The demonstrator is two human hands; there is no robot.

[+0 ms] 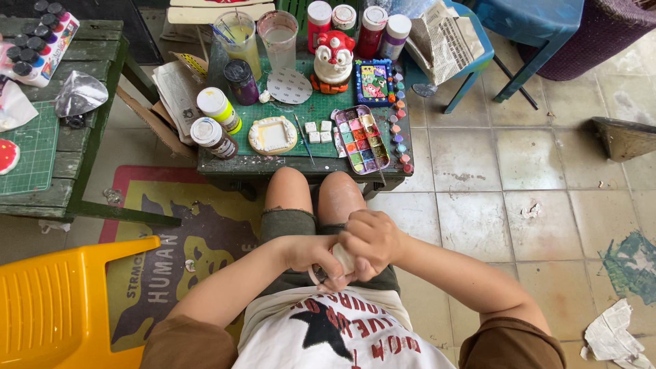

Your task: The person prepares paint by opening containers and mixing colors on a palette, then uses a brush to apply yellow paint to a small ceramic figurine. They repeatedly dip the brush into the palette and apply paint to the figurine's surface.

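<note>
Both hands meet over my lap, just behind my knees. My left hand (309, 254) and my right hand (369, 240) are closed together around a small white object (344, 258), mostly hidden by the fingers. In front of my knees stands a low green table (301, 166) with a green cutting mat. On it lie a paint palette tray (362, 139) with several colours, a round white plaster piece (272, 134), a thin brush (305, 139) and a red and white painted figurine (333, 60).
Paint bottles (219, 109), two cups of water (277, 37) and a row of small paint pots (398, 116) crowd the table. A yellow plastic chair (61, 301) is at lower left, a green bench (61, 116) at left, a blue stool (471, 48) behind.
</note>
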